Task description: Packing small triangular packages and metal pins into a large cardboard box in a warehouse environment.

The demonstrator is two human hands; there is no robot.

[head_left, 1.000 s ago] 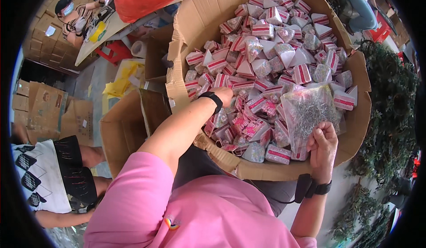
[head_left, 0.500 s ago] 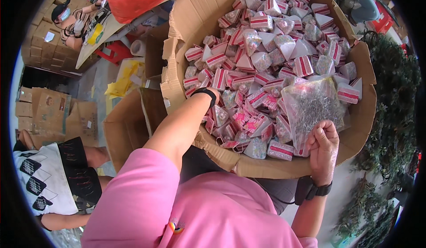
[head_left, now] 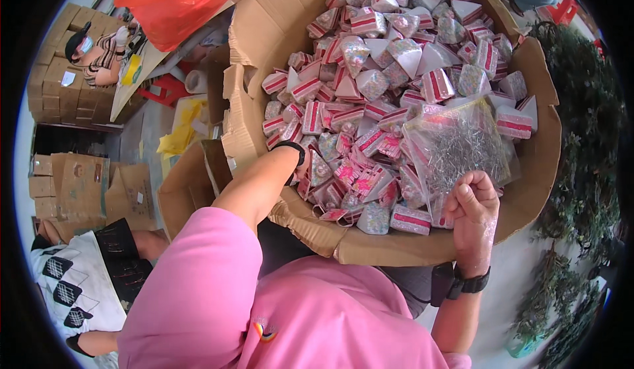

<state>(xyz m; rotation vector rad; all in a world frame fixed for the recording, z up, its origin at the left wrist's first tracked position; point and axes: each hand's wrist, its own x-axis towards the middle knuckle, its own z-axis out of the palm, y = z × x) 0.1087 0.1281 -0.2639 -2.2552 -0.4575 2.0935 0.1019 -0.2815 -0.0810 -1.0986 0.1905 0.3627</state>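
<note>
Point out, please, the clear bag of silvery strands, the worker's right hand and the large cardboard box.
Clear bag of silvery strands [head_left: 461, 146]: head view, middle of its upper face.
Right hand [head_left: 474, 216]: head view, middle of the hand.
Large cardboard box [head_left: 265, 27]: head view, bare inside of its far-left wall.

Carton [head_left: 396, 253] is matt cardboard, kinda rough-edged. Bag [head_left: 421, 146] looks like glossy clear plastic, and those wedges [head_left: 437, 86] are super shiny.

I can't see the fingers of my left hand [head_left: 304, 163], nor tell what they hold. The silvery strands [head_left: 465, 147] in the clear plastic bag [head_left: 421, 143] are too fine to identify. My view's upper edge cuts off the red plastic bag [head_left: 175, 5] and the cardboard carton [head_left: 396, 253].
</note>
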